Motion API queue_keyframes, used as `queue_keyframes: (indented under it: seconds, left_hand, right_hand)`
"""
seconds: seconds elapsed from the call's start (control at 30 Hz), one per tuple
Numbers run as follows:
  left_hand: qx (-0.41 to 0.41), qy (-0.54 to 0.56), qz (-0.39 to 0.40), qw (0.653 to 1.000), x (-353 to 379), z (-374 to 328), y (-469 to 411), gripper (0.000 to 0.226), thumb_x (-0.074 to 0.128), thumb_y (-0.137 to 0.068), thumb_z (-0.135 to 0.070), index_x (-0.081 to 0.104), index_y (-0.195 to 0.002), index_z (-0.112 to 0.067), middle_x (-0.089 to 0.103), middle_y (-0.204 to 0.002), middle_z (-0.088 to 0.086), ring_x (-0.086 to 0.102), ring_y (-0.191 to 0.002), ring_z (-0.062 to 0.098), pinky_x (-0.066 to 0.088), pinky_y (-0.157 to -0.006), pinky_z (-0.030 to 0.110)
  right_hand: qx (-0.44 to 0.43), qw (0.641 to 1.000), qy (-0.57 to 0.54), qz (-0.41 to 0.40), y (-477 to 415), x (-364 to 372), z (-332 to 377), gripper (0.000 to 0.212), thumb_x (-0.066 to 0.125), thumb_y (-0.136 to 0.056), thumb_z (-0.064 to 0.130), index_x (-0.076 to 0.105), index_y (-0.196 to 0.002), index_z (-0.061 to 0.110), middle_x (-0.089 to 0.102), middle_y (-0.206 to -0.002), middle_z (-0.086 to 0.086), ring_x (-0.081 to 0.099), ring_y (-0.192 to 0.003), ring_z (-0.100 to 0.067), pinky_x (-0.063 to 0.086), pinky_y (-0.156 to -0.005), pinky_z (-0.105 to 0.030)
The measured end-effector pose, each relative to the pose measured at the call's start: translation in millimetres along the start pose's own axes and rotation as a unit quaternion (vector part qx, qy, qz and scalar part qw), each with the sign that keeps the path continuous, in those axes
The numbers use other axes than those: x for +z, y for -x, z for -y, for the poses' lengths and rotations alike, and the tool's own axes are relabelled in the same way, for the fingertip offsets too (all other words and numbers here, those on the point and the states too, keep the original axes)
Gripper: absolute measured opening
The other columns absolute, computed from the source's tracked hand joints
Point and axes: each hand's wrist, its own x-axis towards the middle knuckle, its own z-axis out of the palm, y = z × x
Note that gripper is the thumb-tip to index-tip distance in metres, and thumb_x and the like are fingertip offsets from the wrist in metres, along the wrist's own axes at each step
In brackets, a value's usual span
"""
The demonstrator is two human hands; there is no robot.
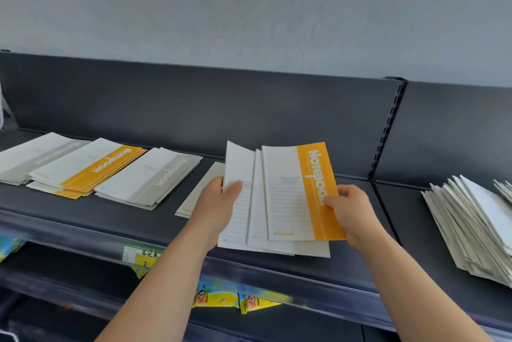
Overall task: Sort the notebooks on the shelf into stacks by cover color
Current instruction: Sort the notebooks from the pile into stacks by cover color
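The left hand [219, 203] grasps a fan of notebooks [249, 217] over the front part of the dark shelf [83, 217]. Its thumb lies on top of the leftmost cover and its fingers are hidden underneath. The right hand [349, 208] pinches the right edge of the orange notebook [299, 192], which lies on top of the fan at its right side. This notebook has a white lined panel and an orange band with "Notebook" printed on it. At least 2 pale covers show to its left, and a grey corner shows under the fan's lower edge.

3 stacks lie flat in a row on the left part of the shelf:
- The far-left grey stack [36, 159] is partly cut off by the frame edge.
- The orange stack [91, 170] lies just beside it and overlaps its edge.
- The second grey stack [149, 178] lies just to the right of the orange stack.

A single pale notebook [199, 189] lies on the shelf behind the left hand, partly hidden by it. On the next shelf section to the right, well apart, a slumped pile [471, 231] of greyish notebooks leans sideways.

A price label [141, 255] sits on the shelf's front rail, and colourful packets [221, 297] show on the level below.
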Motion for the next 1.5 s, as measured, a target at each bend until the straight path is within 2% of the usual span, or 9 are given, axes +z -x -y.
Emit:
queue_keyframes:
  seconds: [0.17,0.27,0.37,0.6,0.7,0.97,1.23,1.4,1.5]
  left_hand:
    - [-0.015,-0.013,0.005,1.0,1.1,5.9,-10.0,0.029,0.067,-0.086,-0.014,0.056,-0.113,-0.016,0.068,-0.106,-0.004,0.066,-0.093,0.015,0.055,-0.075,0.034]
    - [-0.001,-0.014,-0.017,1.0,-8.0,8.0,-14.0,0.021,0.058,-0.09,-0.006,0.057,-0.108,-0.017,0.067,-0.101,-0.006,0.064,-0.089,0.011,0.052,-0.068,0.028]
    - [0.013,-0.029,-0.073,0.997,-21.6,11.3,-20.1,0.021,0.046,-0.093,-0.01,0.057,-0.108,-0.018,0.066,-0.103,-0.006,0.062,-0.09,0.012,0.054,-0.075,0.034]
    - [0.044,-0.085,-0.116,0.989,-77.7,14.4,-42.5,0.029,0.031,-0.102,-0.02,0.056,-0.116,-0.018,0.062,-0.109,-0.005,0.058,-0.093,0.01,0.041,-0.06,0.019]
    - [0.058,-0.094,-0.135,0.985,-110.8,21.4,-62.9,0.026,0.031,-0.102,-0.019,0.048,-0.121,-0.019,0.06,-0.116,-0.005,0.057,-0.098,0.013,0.043,-0.061,0.016]
    - [0.074,-0.163,-0.038,0.983,-211.4,29.7,-116.5,0.036,0.039,-0.096,-0.003,0.055,-0.124,-0.019,0.06,-0.12,-0.005,0.056,-0.102,0.013,0.04,-0.06,0.014]
    - [0.091,-0.276,-0.004,0.957,-250.7,56.0,-159.2,0.032,0.039,-0.093,0.002,0.064,-0.108,-0.012,0.066,-0.107,0.001,0.057,-0.084,0.013,0.037,-0.053,0.014]
    - [0.114,-0.333,-0.025,0.936,-253.8,65.7,-166.6,0.024,0.044,-0.092,0.004,0.063,-0.106,-0.003,0.057,-0.11,0.003,0.049,-0.089,0.015,0.038,-0.071,0.021]
    - [0.111,-0.338,-0.017,0.934,-254.6,67.4,-166.9,0.019,0.046,-0.091,0.003,0.062,-0.094,-0.007,0.061,-0.098,0.005,0.054,-0.083,0.018,0.04,-0.062,0.021]
  right_hand:
    - [0.0,1.0,0.011,0.023,-6.0,20.3,0.9,0.029,0.055,-0.093,0.014,0.05,-0.122,0.016,0.062,-0.107,-0.002,0.062,-0.091,-0.023,0.051,-0.073,-0.04]
    - [-0.007,0.999,0.014,0.037,-10.6,35.3,3.1,0.029,0.056,-0.093,0.019,0.049,-0.121,0.017,0.061,-0.108,-0.001,0.061,-0.091,-0.022,0.051,-0.072,-0.038]
    - [-0.016,0.998,0.027,0.063,-10.9,57.4,6.3,0.028,0.057,-0.092,0.022,0.051,-0.119,0.018,0.06,-0.107,0.0,0.06,-0.09,-0.021,0.047,-0.069,-0.035]
    - [-0.033,0.996,0.018,0.086,-3.9,128.2,33.5,0.023,0.057,-0.092,0.021,0.051,-0.115,0.02,0.062,-0.105,0.001,0.062,-0.085,-0.017,0.049,-0.064,-0.032]
    - [-0.033,0.996,0.008,0.081,-0.2,162.0,45.8,0.025,0.055,-0.094,0.022,0.047,-0.118,0.021,0.059,-0.109,0.001,0.061,-0.092,-0.021,0.051,-0.073,-0.035]
    - [0.008,0.999,-0.004,0.045,14.6,266.2,68.1,0.03,0.048,-0.097,0.018,0.045,-0.126,0.021,0.059,-0.111,-0.002,0.059,-0.097,-0.023,0.048,-0.074,-0.035]
    - [0.002,0.999,0.039,-0.008,25.5,315.3,67.5,0.014,0.043,-0.096,0.011,0.042,-0.094,0.025,0.053,-0.081,0.007,0.055,-0.073,-0.013,0.047,-0.061,-0.028]
    - [-0.017,0.995,0.1,-0.025,26.5,326.5,62.3,0.017,0.042,-0.095,0.013,0.048,-0.111,0.017,0.06,-0.086,0.005,0.058,-0.072,-0.009,0.044,-0.049,-0.023]
    - [-0.029,0.993,0.113,-0.036,24.1,326.7,62.0,0.019,0.042,-0.095,0.014,0.048,-0.113,0.018,0.058,-0.084,0.007,0.057,-0.071,-0.009,0.046,-0.051,-0.024]
